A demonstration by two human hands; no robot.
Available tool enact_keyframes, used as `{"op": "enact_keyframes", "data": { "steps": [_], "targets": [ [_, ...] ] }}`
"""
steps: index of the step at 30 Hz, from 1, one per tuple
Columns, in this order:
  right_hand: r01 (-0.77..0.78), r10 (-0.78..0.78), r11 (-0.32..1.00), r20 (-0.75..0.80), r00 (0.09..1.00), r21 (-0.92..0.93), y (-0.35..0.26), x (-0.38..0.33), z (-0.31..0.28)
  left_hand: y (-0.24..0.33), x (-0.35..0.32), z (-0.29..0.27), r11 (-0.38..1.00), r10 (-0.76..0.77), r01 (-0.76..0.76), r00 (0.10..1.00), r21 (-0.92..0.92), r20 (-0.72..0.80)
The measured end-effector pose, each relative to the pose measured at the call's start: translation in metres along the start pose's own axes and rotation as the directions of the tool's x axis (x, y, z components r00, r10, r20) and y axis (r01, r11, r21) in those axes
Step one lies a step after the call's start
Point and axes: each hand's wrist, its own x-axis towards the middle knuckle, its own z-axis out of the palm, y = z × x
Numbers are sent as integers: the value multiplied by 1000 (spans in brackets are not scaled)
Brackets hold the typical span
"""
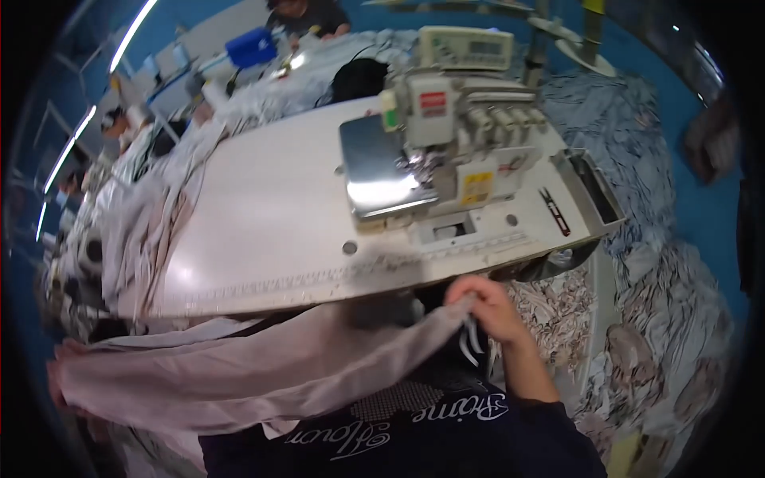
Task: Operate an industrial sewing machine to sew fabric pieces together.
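Observation:
A pale pinkish-grey piece of fabric (pixel 263 362) is stretched across my lap, below the front edge of the sewing table (pixel 255 199). My right hand (pixel 490 307) pinches one end of it just below the table edge. At the far left, my left hand (pixel 60 374) grips the other end, its fingers partly behind the cloth. Between the hands the fabric sags a little. Beyond the right hand stands an overlock sewing machine (pixel 454 119) with a shiny metal plate (pixel 382 171); no cloth lies under its needle area.
Thread snips (pixel 555 212) lie right of the machine, beside a narrow metal tray (pixel 590 187). Heaped garments (pixel 151 215) cover the table's left end. Bluish cloth piles (pixel 613 143) lie at the right, with fabric scraps (pixel 554 315) below the table. Another person (pixel 311 17) sits at the back.

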Motion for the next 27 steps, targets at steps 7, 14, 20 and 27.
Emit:
{"op": "enact_keyframes", "data": {
  "steps": [7,14,20,27],
  "targets": [
    [91,-68,995,-352,934,49,-14,82,35,-19,41,217,838,-20,-112,972,534,235],
    [448,-632,644,-100,769,-620,-37,117,30,121,-97,323,857,427,161,309,-489,850],
    [598,-722,372,183,667,-710,-48,115,19,163,-116,311,807,334,500,55,-315,941],
    [263,-671,404,-88,736,-876,-57,99,-6,160,-134,313,876,247,345,278,-336,928]
  ]
}}
